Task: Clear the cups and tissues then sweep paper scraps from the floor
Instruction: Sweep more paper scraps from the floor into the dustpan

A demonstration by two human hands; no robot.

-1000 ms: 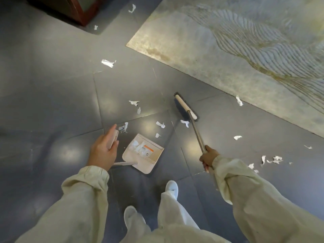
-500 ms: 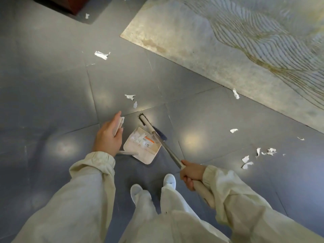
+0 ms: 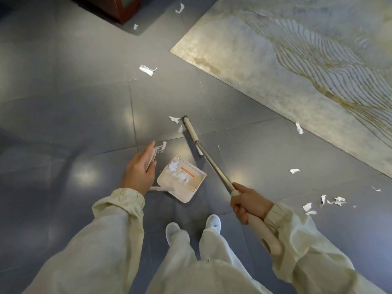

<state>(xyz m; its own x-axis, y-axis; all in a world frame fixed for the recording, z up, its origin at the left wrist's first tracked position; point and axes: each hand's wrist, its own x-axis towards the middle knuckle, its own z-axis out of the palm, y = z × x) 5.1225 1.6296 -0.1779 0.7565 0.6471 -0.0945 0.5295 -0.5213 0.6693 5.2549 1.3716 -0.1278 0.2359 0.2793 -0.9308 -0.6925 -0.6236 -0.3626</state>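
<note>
A furnished indoor room: glossy grey floor tiles, pale wave-patterned rug at two o'clock, red-brown wooden furniture at eleven.

glossy floor tiles, metal broom shaft

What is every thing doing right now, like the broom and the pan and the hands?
Dustpan, flat on the floor, some scraps inside.
Broom, head down on the floor beyond the dustpan.
Paper scraps, many scattered on the floor.
Left hand, holding the dustpan's handle.
Right hand, gripping the broom's handle.
Rug, lying flat.
</note>
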